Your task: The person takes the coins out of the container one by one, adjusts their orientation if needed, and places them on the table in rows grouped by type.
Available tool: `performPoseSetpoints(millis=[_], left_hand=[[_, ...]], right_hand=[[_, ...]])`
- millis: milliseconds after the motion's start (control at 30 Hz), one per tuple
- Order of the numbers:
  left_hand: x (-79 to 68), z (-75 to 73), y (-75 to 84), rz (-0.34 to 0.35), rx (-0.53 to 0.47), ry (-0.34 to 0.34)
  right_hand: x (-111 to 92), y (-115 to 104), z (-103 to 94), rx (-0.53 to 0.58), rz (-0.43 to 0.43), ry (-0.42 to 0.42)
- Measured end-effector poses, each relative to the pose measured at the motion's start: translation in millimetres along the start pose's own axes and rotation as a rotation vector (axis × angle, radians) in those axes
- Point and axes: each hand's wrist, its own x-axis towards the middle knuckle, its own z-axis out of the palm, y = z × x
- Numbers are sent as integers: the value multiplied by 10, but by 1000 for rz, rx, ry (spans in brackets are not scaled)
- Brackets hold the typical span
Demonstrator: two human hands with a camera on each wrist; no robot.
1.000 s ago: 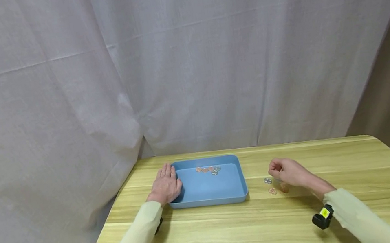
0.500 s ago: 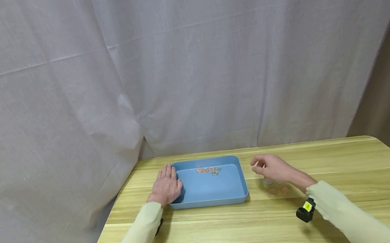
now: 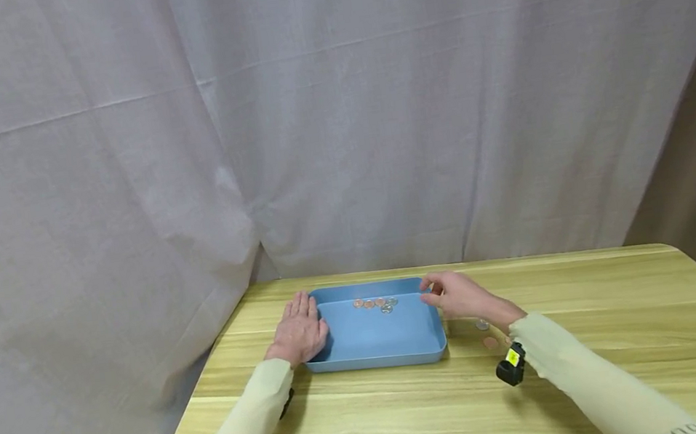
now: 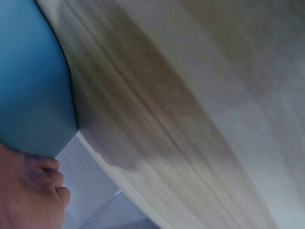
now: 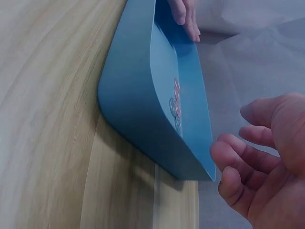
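Right hand (image 3: 460, 295) shifted left to blue rectangular tray (image 3: 376, 361), just off right rim; fingers slack, tips apart.
Loose round metal coins (image 3: 491, 342) on wood-grain surface (image 3: 374, 411), right of tray. Left hand (image 3: 299, 333) on left rim, fingers straight. Five coins (image 3: 380, 302) toward tray's back.

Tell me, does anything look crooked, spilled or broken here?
Nothing stands out. The tray sits flat on the table, with no visible damage. A few coins lie outside it, but they seem set down rather than spilled.
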Motion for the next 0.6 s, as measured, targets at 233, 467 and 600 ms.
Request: performPoseSetpoints(millis=[233, 467, 600], left_hand=[[13, 7, 4, 1, 5, -9], [14, 0, -12, 0, 9, -3], [0, 11, -16, -2, 14, -6]], right_hand=[[154, -113, 129, 20, 43, -32], [370, -222, 312, 42, 69, -59], [473, -259, 451, 75, 61, -72]])
